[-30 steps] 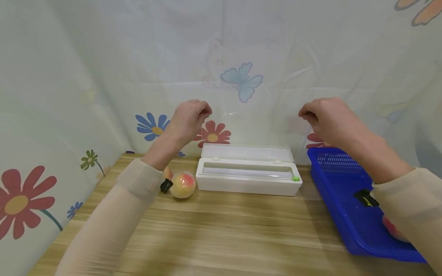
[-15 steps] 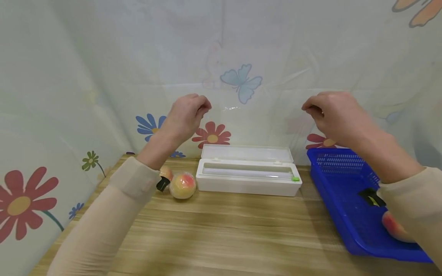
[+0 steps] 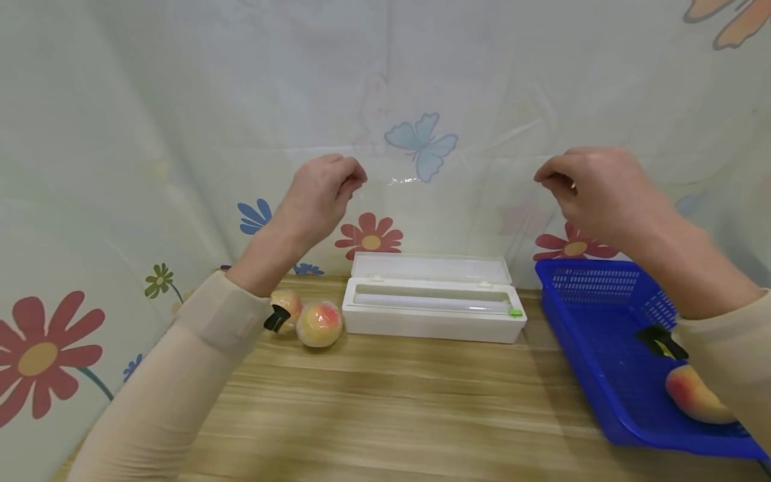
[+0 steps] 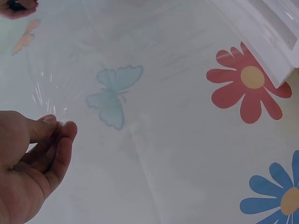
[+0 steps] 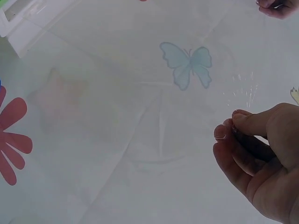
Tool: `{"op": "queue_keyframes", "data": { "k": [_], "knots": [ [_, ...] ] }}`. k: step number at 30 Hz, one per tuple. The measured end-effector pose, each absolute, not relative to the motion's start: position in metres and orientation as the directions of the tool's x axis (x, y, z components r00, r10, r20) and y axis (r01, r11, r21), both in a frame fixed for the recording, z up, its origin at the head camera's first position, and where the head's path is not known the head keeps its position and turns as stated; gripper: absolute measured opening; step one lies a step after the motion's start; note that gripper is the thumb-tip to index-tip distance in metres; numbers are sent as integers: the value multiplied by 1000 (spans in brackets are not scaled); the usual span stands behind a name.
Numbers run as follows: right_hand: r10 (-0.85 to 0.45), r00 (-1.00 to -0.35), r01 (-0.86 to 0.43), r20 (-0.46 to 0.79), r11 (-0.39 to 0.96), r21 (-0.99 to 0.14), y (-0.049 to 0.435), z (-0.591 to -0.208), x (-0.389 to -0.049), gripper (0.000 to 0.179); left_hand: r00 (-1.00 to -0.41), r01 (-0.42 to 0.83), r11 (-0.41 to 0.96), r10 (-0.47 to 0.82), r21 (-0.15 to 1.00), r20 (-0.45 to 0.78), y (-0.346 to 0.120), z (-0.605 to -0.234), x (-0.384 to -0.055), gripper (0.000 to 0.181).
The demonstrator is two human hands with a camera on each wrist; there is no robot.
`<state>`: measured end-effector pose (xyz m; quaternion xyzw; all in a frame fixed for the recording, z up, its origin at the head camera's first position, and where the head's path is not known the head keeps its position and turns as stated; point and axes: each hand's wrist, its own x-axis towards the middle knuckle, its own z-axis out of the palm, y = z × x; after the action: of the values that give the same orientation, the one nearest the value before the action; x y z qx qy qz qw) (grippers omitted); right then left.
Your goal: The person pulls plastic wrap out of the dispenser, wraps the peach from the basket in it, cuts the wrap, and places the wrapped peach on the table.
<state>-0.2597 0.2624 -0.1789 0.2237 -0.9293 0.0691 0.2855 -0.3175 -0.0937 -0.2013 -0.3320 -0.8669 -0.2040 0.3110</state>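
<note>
A sheet of clear plastic wrap [image 3: 403, 181], seen mostly by its glints, hangs between my two raised hands. My left hand [image 3: 319, 191] pinches one side of it between thumb and fingers; the film [image 4: 44, 93] gathers into creases at those fingertips in the left wrist view. The other side is pinched by my right hand [image 3: 608, 191], and creases in the wrap [image 5: 245, 91] fan out from its fingertips in the right wrist view. Below and between the hands sits a white plastic-wrap dispenser [image 3: 434, 325], lid raised, with a green slider [image 3: 515, 312] at its right end.
Left of the dispenser lie a film-wrapped peach [image 3: 319, 324] and another peach [image 3: 288, 309], partly hidden by a black piece at my cuff. A blue basket [image 3: 572, 361] on the right holds a peach [image 3: 695, 395]. Behind the wooden table [image 3: 385, 415] hangs a patterned curtain [image 3: 199, 134].
Both hands have risen a little, and the right hand has shifted right, so the gap between them is wider. The wrap's glints have moved up. More of the basket's peach shows.
</note>
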Motion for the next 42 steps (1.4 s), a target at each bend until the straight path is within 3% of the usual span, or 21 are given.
{"op": "queue_keyframes", "data": {
  "k": [6,11,17,23,28,37,42],
  "knots": [
    [-382,-710,-455,591,890,28,262,-174,-254,18,-566,711,689,443,140,695,-94,-195,-313,10],
    [-412,-648,-483,640,872,72,264,-170,-252,16,-580,696,704,433,143,690,-94,-190,-310,11],
    [-389,-655,-463,648,884,62,263,-163,-248,17,-557,702,700,428,128,712,-94,-183,-306,11],
    [-401,-604,-471,688,877,97,262,-159,-245,14,-555,697,705,416,129,720,-95,-176,-299,12],
    [-399,-603,-461,691,881,106,261,-157,-241,14,-555,700,701,413,138,722,-98,-175,-295,12],
    [-426,-602,-484,675,868,116,264,-161,-231,13,-459,805,584,506,101,730,-113,-180,-287,8],
    [-493,-573,-552,655,823,135,269,-166,-225,13,-442,854,508,598,110,669,-123,-184,-284,9]
  ]
}}
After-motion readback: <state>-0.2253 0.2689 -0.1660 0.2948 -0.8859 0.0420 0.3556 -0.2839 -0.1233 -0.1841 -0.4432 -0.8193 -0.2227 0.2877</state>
